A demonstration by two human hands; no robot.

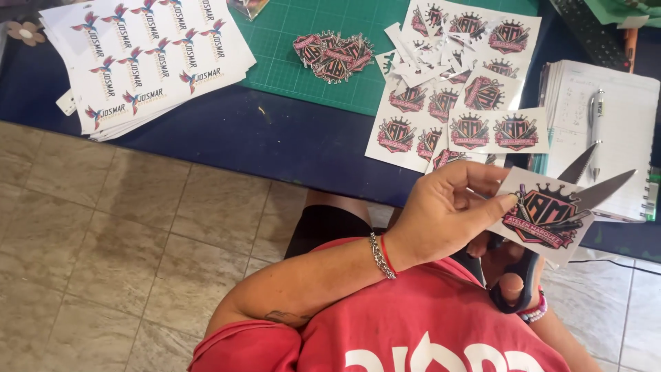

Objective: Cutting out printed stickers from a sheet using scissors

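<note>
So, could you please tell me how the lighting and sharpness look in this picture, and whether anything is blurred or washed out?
Head view: even daylight, soft shadows; the left hand holding the crown-emblem sticker cutout is sharp, as are the open steel scissors in the right hand; mild glare whitens the glossy white sticker sheets; the wide lens bows the dark blue table edge slightly.

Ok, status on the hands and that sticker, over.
Left hand pinching crown sticker. Right hand in scissors, blades open at sticker. Nothing in the way.
</note>
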